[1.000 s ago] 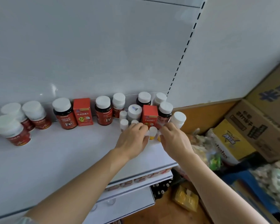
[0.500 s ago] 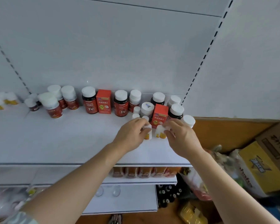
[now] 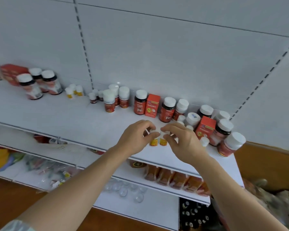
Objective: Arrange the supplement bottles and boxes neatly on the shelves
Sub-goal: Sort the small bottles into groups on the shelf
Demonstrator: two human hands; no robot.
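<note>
Two small yellow-labelled bottles stand side by side near the front of the white shelf (image 3: pixel 73 117). My left hand (image 3: pixel 135 137) pinches the left small bottle (image 3: pixel 154 141) by its cap. My right hand (image 3: pixel 182 140) pinches the right small bottle (image 3: pixel 163 141) the same way. Behind them stands a row of red-labelled, white-capped bottles, among them an Fe bottle (image 3: pixel 140 102) and an orange box (image 3: pixel 152 105). A second orange box (image 3: pixel 205 129) and more bottles crowd the shelf's right end.
Further left on the shelf stand three small yellow bottles (image 3: pixel 73 91) and larger dark bottles (image 3: pixel 40 84). Lower shelves hold orange packets (image 3: pixel 173 177), clear cups (image 3: pixel 123 190) and dark vials (image 3: pixel 195 214). A brown wall panel (image 3: pixel 265 164) lies to the right.
Both hands have carried the two small yellow bottles leftward and toward the shelf front, away from the crowded right end. The view has swung left, showing more of the shelf.
</note>
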